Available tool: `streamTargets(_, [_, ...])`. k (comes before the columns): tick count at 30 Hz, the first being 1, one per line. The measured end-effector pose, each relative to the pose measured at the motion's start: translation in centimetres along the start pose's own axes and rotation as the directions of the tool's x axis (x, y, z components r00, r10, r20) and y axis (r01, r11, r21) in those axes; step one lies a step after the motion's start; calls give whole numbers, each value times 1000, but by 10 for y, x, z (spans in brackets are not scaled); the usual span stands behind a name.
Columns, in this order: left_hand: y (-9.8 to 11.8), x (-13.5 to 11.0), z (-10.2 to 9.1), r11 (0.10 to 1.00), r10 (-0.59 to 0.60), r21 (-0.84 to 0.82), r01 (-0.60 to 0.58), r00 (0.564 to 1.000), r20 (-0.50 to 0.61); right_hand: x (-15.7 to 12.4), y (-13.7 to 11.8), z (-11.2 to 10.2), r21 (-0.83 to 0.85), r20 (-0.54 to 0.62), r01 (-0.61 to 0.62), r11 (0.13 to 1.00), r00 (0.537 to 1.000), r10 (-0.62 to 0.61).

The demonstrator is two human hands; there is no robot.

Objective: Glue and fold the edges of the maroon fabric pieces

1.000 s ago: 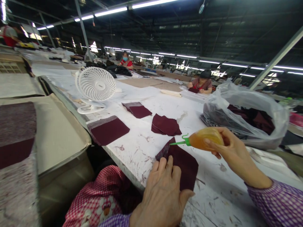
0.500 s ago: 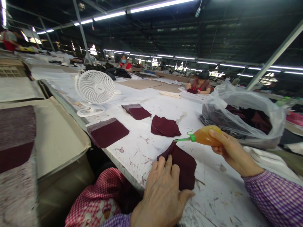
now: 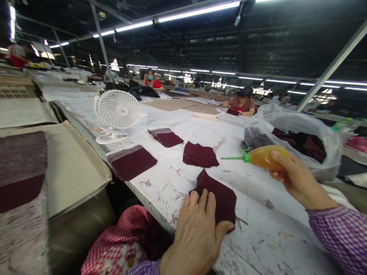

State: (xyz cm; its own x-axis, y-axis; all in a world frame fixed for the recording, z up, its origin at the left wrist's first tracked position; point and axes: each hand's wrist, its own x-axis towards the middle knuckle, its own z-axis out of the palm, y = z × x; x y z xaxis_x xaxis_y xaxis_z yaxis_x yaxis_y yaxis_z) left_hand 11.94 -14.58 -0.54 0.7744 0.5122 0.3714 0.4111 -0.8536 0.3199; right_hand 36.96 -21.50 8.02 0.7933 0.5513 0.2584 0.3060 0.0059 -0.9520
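Observation:
My left hand (image 3: 195,233) lies flat, fingers stretched, on the near edge of a dark maroon fabric piece (image 3: 219,194) at the front of the white worktable (image 3: 258,236). Up to the right, my right hand (image 3: 298,179) is wrapped round an amber squeeze bottle (image 3: 263,157) whose green nozzle points left. The nozzle tip hangs above the table, clear of the fabric.
More maroon pieces (image 3: 200,154) (image 3: 166,136) (image 3: 132,162) lie further back. A white desk fan (image 3: 117,114) stands at the left edge. A clear plastic bag (image 3: 298,137) of dark fabric sits at right. Other people (image 3: 242,101) work at the far end. A cardboard box (image 3: 71,160) stands left.
My right hand has lifted the bottle up and to the right, so the nozzle has left the fabric. The raised corner of the maroon piece has dropped flat. My left hand has stayed put.

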Motion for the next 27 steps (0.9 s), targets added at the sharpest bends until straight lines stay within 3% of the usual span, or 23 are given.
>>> streamTargets(4, [-1,3,2,999,-19,36,20,1000,-6,-20,4,25,-54,125,-26,998,992,33])
streamTargets(8, [-1,6,-1,999,-42,31,42,999,4,-31,8,37,-262,148,77,962,988,-39])
streamTargets(14, [-1,8,-3,999,-39,30,39,999,6,-33,20,37,-423,245,296,856,947,-206])
streamTargets(18, [1,8,2,998,-35,61,35,999,2,-26,24,33,-504,131,335,796,941,-313])
streamTargets(21, [1,7,4,996,-35,76,35,999,-7,-24,19,29,-438,73,242,866,969,-234])
streamTargets(24, [1,7,5,996,-33,87,34,999,-20,-27,13,28,-412,178,223,884,971,-162])
streamTargets(27, [0,7,6,995,-33,90,36,999,-35,-31,13,29,-472,262,298,830,946,-190])
